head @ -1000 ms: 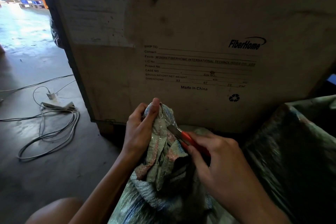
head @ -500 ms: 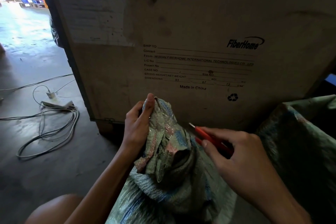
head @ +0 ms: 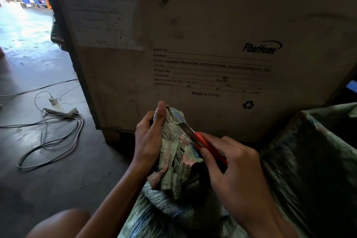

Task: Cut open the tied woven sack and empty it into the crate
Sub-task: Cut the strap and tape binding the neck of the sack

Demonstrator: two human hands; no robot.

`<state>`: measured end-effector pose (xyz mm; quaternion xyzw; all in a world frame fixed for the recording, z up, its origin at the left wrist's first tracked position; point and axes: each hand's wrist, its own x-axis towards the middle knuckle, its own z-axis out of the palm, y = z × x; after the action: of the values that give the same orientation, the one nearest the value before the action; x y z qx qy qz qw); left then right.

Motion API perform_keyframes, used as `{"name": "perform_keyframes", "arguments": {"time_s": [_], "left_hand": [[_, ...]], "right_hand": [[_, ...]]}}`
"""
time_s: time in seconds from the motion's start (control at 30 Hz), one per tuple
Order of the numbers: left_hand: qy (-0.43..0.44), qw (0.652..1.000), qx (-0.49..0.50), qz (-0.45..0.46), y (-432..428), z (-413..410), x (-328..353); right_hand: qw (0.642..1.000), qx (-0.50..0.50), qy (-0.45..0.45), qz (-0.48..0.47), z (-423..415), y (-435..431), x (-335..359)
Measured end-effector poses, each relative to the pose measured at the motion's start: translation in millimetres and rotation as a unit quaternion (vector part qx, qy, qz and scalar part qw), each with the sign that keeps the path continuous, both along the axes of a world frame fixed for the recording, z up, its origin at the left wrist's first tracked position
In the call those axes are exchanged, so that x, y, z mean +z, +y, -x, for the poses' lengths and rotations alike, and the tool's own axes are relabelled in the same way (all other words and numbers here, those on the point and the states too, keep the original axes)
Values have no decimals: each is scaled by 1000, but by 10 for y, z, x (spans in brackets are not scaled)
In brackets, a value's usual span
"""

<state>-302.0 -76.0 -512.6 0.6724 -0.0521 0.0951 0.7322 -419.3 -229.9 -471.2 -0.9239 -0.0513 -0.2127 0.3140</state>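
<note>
A green, blue and pink woven sack (head: pixel 173 205) stands between my knees, its neck bunched and taped near the top. My left hand (head: pixel 147 137) grips that bunched neck (head: pixel 173 121), thumb up along it. My right hand (head: pixel 229 162) holds a red utility knife (head: pixel 204 144); its bare blade (head: pixel 185 128) touches the right side of the taped neck. No crate for the contents can be made out with certainty.
A big plywood shipping case (head: pixel 212 44) with printed labels stands right behind the sack. A second woven sack (head: pixel 313 160) lies to the right. On the concrete floor at left lie a power strip (head: pixel 59 110) and loose cables (head: pixel 50 141).
My right hand had pulled the knife away to the right of the sack half a second ago; now the blade is back against the neck. My left hand keeps its grip.
</note>
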Motion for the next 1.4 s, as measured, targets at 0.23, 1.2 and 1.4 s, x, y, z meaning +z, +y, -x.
{"name": "perform_keyframes", "arguments": {"time_s": [0.23,1.2,1.4], "left_hand": [[1,1000,-4,10,-8,23,-7],[84,995,-60,2,17,20,139],[58,992,-111,2,-69,154,196]], "right_hand": [[1000,5,17,21,0,-6,25],[989,-52,18,-140,-3,-267,158],[974,-22,64,-218,-109,-160,30]]}}
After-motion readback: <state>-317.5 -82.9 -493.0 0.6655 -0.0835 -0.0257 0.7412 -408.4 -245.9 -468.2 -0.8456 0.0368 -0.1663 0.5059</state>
